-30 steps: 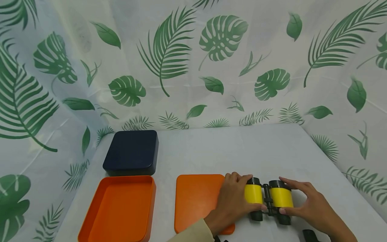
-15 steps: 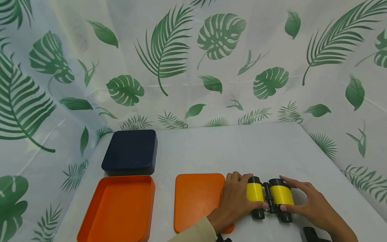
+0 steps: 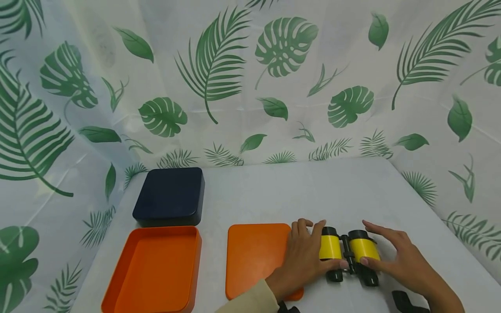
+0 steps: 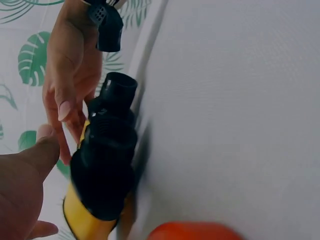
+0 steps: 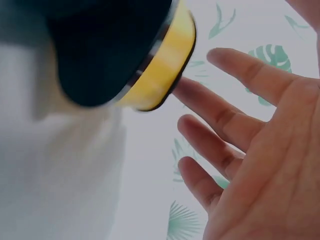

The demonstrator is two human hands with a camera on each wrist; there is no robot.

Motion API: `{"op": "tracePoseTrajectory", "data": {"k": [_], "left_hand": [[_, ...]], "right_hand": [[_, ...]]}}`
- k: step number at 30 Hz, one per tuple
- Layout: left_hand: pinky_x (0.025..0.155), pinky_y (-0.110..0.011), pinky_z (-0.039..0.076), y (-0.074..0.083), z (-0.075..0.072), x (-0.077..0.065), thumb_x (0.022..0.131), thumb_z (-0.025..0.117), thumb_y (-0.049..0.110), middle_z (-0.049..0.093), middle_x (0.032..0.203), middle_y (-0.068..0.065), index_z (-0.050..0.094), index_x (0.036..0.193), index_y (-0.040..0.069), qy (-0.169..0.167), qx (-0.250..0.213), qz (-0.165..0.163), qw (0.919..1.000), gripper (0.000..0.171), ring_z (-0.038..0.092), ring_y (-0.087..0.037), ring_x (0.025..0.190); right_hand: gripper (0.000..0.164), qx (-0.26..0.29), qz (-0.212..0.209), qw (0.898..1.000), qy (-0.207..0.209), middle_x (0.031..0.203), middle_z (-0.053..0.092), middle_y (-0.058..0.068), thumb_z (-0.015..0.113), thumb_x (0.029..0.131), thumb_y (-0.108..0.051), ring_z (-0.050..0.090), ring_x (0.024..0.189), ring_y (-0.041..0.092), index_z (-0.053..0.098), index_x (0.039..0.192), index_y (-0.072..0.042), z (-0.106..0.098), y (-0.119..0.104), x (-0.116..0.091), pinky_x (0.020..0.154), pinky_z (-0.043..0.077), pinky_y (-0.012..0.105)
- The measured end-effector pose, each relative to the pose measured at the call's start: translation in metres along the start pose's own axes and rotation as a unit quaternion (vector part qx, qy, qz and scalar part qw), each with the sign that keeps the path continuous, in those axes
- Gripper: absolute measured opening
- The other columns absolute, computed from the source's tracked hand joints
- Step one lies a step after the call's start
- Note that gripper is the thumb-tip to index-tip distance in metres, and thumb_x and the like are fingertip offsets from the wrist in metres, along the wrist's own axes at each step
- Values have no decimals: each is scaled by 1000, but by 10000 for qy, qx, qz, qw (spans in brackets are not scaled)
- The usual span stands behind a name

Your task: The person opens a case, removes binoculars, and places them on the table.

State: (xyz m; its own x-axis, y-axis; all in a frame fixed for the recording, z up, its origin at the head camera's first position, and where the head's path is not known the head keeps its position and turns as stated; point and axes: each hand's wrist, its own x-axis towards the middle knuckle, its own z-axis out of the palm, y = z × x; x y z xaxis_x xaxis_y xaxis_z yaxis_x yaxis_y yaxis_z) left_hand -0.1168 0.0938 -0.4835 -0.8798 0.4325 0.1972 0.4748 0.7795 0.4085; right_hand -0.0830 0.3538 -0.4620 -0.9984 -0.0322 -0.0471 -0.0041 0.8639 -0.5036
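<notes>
A pair of yellow and black binoculars [image 3: 348,256] lies on the white table, eyepieces toward me. On its left side is my left hand [image 3: 301,256], fingers spread and loosely bent. In the left wrist view the left thumb [image 4: 44,137] stands off the binoculars [image 4: 107,165]. My right hand [image 3: 403,261] is at the other barrel, its thumb over the yellow part in the head view. Seen from the right wrist, its fingers [image 5: 220,117] are extended beside the barrel [image 5: 165,60]; whether one fingertip touches it, I cannot tell.
Partly under my left forearm lies a flat orange lid [image 3: 254,261]. An open orange box [image 3: 156,269] stands to the left, with a dark blue box [image 3: 170,195] behind it. Leaf-patterned cloth [image 3: 235,87] hangs around the white table [image 3: 297,191].
Both hands have loosened from the binoculars, with the fingers lifting and spreading off the barrels. Earlier, the binoculars shifted slightly to the right; they now lie in nearly the same spot.
</notes>
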Motion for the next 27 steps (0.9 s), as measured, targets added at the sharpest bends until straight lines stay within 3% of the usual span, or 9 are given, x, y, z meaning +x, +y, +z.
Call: {"op": "tracePoseTrajectory", "data": {"k": [6,11,15,21,27], "left_hand": [[105,-33,46,-4,-22,-5,90,59,83,42,157,-14,41,163,25,-325,-13,59,9995,94,37,-24,143],[120,-47,43,-11,-41,-11,94,55,79,30,169,-18,33,167,23,-442,82,195,9988,95,29,-32,157],[128,-53,34,-20,-56,-15,94,53,80,15,177,-18,21,171,24,-613,473,226,9967,101,17,-38,165],[132,-58,21,-34,-77,-21,98,50,77,-5,180,-18,10,173,22,-917,813,178,9923,102,-5,-42,167],[131,-65,18,-50,-97,-26,101,51,73,-7,179,-20,13,173,19,-920,941,88,9913,98,-8,-46,166]], "right_hand": [[99,79,-406,9984,397,156,52,25,89,85,-46,35,134,49,37,167,-26,0,-20,-1,89,38,84],[83,98,-650,9935,927,156,52,25,85,91,-41,36,133,48,48,161,-20,2,-47,4,90,38,85],[72,15,-924,9877,1261,155,54,25,81,95,-36,36,135,48,52,159,-17,7,-69,10,94,37,84],[71,-140,-1344,9821,1312,161,48,29,78,97,-38,33,144,54,50,159,-16,15,-93,20,104,24,85],[75,-338,-1489,9812,1180,167,41,26,76,98,-41,27,152,54,44,164,-20,21,-112,29,108,21,87]]}}
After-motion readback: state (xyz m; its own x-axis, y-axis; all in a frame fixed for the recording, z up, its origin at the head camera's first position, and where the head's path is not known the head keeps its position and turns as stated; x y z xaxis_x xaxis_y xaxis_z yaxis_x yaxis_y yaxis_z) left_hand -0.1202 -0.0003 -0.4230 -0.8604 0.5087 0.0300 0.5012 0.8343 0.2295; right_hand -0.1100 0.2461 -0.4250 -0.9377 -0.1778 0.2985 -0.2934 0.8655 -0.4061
